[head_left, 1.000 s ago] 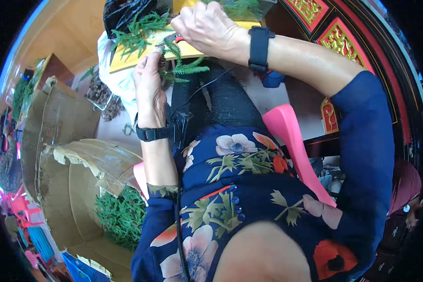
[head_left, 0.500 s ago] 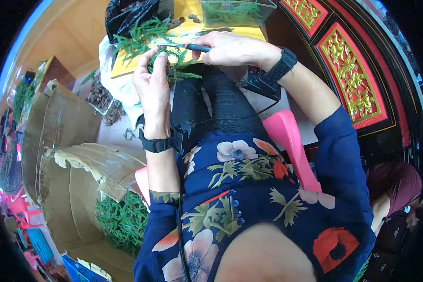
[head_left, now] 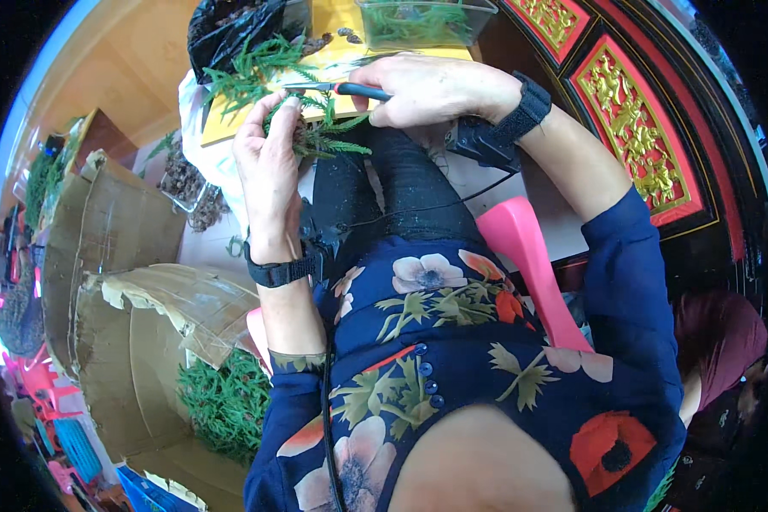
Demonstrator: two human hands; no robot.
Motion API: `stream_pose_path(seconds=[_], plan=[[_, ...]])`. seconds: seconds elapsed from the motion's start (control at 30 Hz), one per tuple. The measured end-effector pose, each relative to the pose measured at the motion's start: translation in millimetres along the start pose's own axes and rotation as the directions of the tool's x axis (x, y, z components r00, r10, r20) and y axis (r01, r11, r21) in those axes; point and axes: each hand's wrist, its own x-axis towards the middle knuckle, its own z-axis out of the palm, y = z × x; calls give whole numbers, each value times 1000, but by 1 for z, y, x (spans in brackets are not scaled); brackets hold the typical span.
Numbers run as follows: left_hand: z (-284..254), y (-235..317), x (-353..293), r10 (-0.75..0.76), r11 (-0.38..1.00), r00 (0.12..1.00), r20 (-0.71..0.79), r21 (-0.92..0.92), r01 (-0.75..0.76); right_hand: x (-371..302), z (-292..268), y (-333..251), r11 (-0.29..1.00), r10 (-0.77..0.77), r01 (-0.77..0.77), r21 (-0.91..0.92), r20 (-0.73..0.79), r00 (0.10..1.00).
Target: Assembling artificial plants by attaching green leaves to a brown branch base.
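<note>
Green sprig (head_left: 337,143), w/ brown part at its base, is in upper centre of frame, pinched btwn thumb and fingers of L hand (head_left: 269,141). R hand (head_left: 431,90) grasps handles of pliers (head_left: 350,88); their tips are near L thumb. I judge this sprig approx. half done, as tool is at it. Other sprigs (head_left: 249,72) lie on yellow board (head_left: 217,130), upper left; more fill carton (head_left: 102,333), lower left; finished or not, can't tell. Vs. 1 s ago, R hand is lower, further right.
</note>
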Motion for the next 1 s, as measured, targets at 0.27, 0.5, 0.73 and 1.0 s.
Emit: stream_pose_path(seconds=[0.27,0.5,0.73,1.0], plan=[[2,6,-2,6,1000,1000,28,9,-6,-2,-2,0,998,-17,17,-55,-7,1000],[-4,3,2,23,1000,1000,-7,-6,-23,-7,6,-6,981,-9,-29,-191,-195,981],[1,10,-5,5,999,1000,29,50,-6,-2,1,1,994,-94,85,-66,-145,985],[3,6,-2,28,983,999,41,180,-35,-4,10,-1,996,11,-33,-89,-237,971]])
